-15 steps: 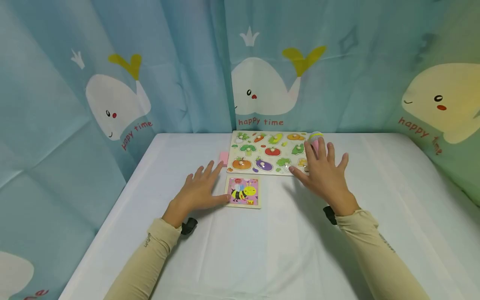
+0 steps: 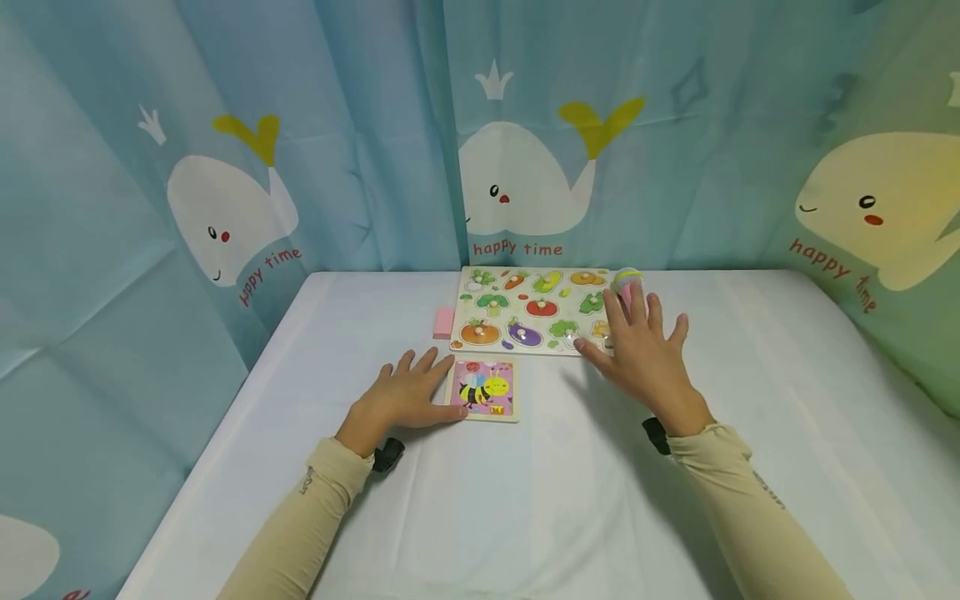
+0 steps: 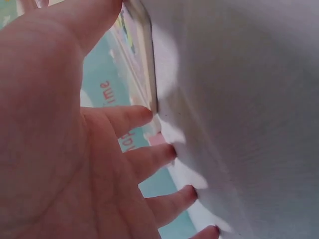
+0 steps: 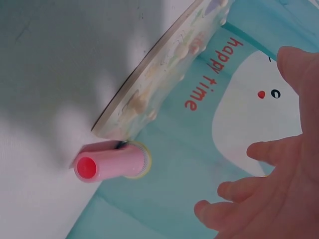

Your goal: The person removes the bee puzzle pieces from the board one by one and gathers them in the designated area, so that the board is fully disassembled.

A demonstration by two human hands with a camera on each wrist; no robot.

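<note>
Hands both flat, grip empty: left hand (image 2: 401, 392) touching bee puzzle (image 2: 482, 389), right hand (image 2: 645, 354) over vegetable board (image 2: 525, 308); no piece lifted yet.

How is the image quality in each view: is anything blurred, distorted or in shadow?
Head view: evenly lit and sharp; soft shadow under the right hand; table edges bow slightly, wide-angle. Left wrist view: left hand fills the frame, soft from closeness; the bee puzzle is a blurred edge. Right wrist view: the pink tube is fairly sharp, the vegetable board blurred, grey shadow on the cloth.
</note>
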